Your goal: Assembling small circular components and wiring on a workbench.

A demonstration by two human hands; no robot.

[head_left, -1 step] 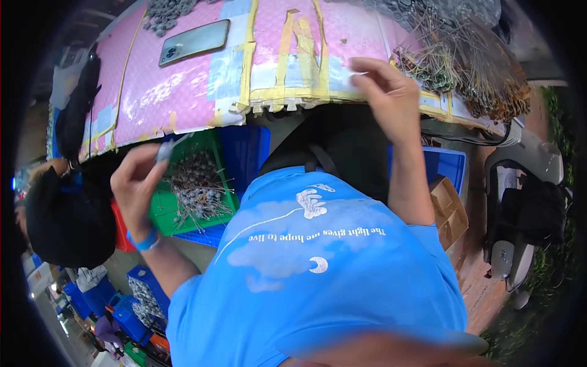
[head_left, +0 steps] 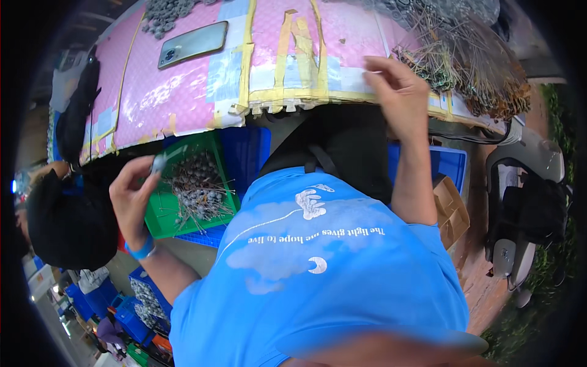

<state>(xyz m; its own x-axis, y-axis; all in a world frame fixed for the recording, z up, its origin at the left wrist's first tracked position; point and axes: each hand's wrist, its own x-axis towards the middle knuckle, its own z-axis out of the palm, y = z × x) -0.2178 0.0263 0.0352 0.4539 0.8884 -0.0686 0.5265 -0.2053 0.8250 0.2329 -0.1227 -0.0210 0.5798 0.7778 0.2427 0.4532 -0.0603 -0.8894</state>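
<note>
From the head camera, looking down over a blue shirt, the left hand (head_left: 131, 196) is raised just left of the green crate (head_left: 160, 215), its thumb and fingertips pinched together on a small grey metal piece (head_left: 159, 163) that sticks up and to the right from the grip, directly above the crate's near left corner. The crate is rigid plastic and holds a heap of dull grey round parts with thin wire stems (head_left: 199, 191), the stems bristling in all directions; it sits on a blue crate (head_left: 247, 156) under the table's edge. Well to the right of the green crate, the right hand (head_left: 400, 92) reaches over the rim of the pink table cover (head_left: 165, 92), fingers curled and close together at the near end of a bundle of long thin wires (head_left: 471, 67) whose long axis runs up and to the right; whether they grip anything cannot be told. The cover is glossy, patched with yellow tape (head_left: 287, 49), and a phone (head_left: 192, 44) lies flat on it above the green crate.
</note>
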